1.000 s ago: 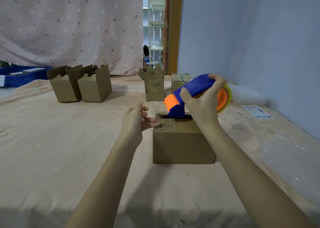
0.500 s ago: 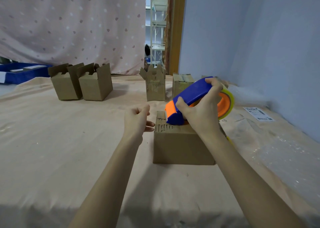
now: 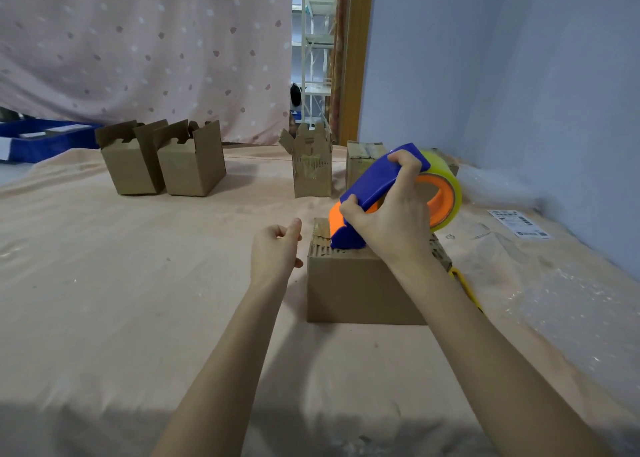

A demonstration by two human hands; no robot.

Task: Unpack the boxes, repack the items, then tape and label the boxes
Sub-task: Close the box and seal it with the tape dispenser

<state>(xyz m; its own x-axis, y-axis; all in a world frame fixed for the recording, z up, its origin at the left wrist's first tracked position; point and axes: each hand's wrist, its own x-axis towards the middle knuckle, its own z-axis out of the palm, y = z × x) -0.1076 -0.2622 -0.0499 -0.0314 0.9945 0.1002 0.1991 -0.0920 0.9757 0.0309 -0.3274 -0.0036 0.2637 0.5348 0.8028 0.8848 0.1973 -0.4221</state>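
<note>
A closed cardboard box (image 3: 360,286) sits in the middle of the peach-covered table. My right hand (image 3: 391,224) grips a blue and orange tape dispenser (image 3: 377,182) with a clear yellowish roll, its blue front end pressed on the box's top near the left edge. My left hand (image 3: 275,252) hovers just left of the box with fingers loosely curled, holding nothing and not touching it.
Two open boxes (image 3: 162,160) stand at the back left, an open box (image 3: 311,165) and a taped box (image 3: 363,160) behind the dispenser. A shipping label (image 3: 519,223) lies at the right, bubble wrap (image 3: 571,304) near the wall. A yellow-handled tool (image 3: 465,286) peeks from behind my right forearm.
My right hand brought the dispenser down onto the box top. My left hand let go of the box's left edge and drew back slightly.
</note>
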